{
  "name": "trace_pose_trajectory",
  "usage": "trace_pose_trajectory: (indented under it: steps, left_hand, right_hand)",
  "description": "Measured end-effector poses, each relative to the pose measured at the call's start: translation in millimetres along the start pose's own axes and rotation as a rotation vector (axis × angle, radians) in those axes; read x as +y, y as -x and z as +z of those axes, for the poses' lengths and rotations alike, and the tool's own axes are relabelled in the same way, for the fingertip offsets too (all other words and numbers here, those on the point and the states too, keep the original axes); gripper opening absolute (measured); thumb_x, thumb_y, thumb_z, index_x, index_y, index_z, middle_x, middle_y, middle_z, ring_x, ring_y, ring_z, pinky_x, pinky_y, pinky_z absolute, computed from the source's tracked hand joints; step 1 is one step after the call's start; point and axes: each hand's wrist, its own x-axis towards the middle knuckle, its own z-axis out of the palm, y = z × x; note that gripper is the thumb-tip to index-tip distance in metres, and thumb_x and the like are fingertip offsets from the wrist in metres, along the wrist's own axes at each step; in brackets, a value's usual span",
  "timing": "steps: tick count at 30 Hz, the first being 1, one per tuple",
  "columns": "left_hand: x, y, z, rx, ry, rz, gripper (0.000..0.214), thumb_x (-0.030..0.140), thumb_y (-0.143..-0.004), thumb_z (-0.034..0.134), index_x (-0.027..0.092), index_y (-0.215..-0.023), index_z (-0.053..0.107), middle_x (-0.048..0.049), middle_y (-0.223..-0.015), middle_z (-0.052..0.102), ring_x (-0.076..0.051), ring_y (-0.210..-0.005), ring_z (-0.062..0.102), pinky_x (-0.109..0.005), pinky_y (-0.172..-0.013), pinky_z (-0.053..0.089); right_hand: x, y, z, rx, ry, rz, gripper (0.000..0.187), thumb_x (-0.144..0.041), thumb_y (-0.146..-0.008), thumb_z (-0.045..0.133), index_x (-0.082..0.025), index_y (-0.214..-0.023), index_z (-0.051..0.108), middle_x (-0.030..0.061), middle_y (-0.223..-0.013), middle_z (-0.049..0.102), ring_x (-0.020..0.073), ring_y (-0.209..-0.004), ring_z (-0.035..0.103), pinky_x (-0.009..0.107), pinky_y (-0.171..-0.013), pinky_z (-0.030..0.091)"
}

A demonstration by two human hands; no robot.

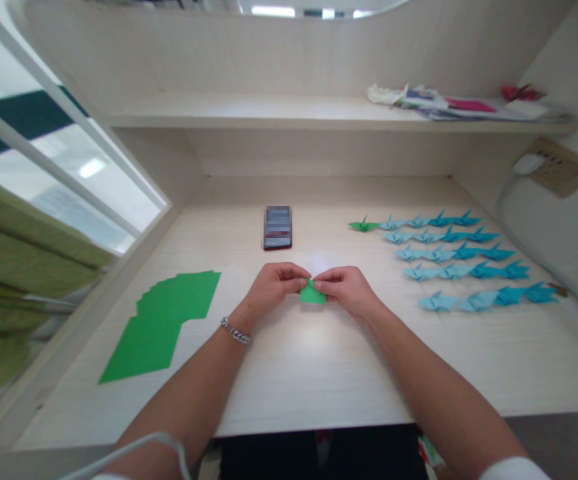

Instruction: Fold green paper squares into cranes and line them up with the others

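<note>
A small piece of folded green paper [313,295] is held between both hands over the middle of the desk. My left hand [279,285] pinches its left upper edge between thumb and fingers. On the other side my right hand [345,285] grips the right upper edge in the same way. The fingertips nearly meet at the top and hide part of the folds. To the left lies a fanned stack of green paper sheets [163,327]. One finished green paper crane [364,225] sits at the back right, beside rows of blue paper cranes [463,253].
A phone [277,228] lies behind the hands. Papers [469,107] rest on the shelf [269,113] above. A white plug [529,163] with its cable is at the right wall socket [563,167]. A green curtain [23,280] hangs left; a white cable [143,440] crosses my left forearm.
</note>
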Motion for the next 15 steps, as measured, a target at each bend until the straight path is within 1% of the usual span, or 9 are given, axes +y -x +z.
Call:
trace_pose_trajectory:
  steps: [5, 10, 13, 15]
  left_hand:
    - [-1.5, -0.1, 0.4, -0.011, 0.093, -0.025, 0.013, 0.018, -0.070, 0.068, 0.014, -0.082, 0.071, -0.0045, -0.076, 0.070, -0.012, -0.067, 0.062, -0.026, -0.066, 0.052]
    - [-3.8, -2.1, 0.5, 0.030, 0.152, -0.028, 0.017, 0.019, -0.073, 0.064, 0.014, -0.087, 0.071, -0.0055, -0.080, 0.069, -0.014, -0.071, 0.064, -0.030, -0.071, 0.054]
    - [-3.4, -2.5, 1.8, 0.062, 0.129, -0.011, 0.020, 0.023, -0.074, 0.064, 0.013, -0.090, 0.070, -0.0060, -0.080, 0.069, -0.015, -0.072, 0.064, -0.032, -0.072, 0.054]
    - [-3.1, -2.2, 3.1, 0.072, 0.073, 0.001, 0.023, 0.027, -0.072, 0.067, 0.014, -0.091, 0.069, -0.0062, -0.080, 0.070, -0.015, -0.071, 0.064, -0.031, -0.070, 0.054]
  right_hand:
    - [-0.9, 0.9, 0.4, 0.011, -0.018, 0.003, 0.030, -0.031, -0.053, 0.080, -0.014, -0.077, 0.073, 0.0042, -0.066, 0.067, 0.0133, -0.059, 0.059, 0.029, -0.059, 0.049]
    - [-2.2, 1.3, 1.6, 0.029, -0.005, 0.000, 0.029, -0.030, -0.054, 0.079, -0.014, -0.076, 0.073, 0.0039, -0.064, 0.067, 0.0127, -0.056, 0.058, 0.028, -0.057, 0.048]
    - [-1.3, 0.7, 2.1, 0.038, 0.029, -0.020, 0.028, -0.031, -0.056, 0.078, -0.014, -0.077, 0.073, 0.0039, -0.063, 0.067, 0.0127, -0.056, 0.058, 0.027, -0.055, 0.048]
    - [0.2, 0.0, 1.9, 0.051, 0.062, -0.039, 0.028, -0.032, -0.057, 0.077, -0.014, -0.078, 0.073, 0.0042, -0.064, 0.068, 0.0132, -0.056, 0.058, 0.027, -0.055, 0.048]
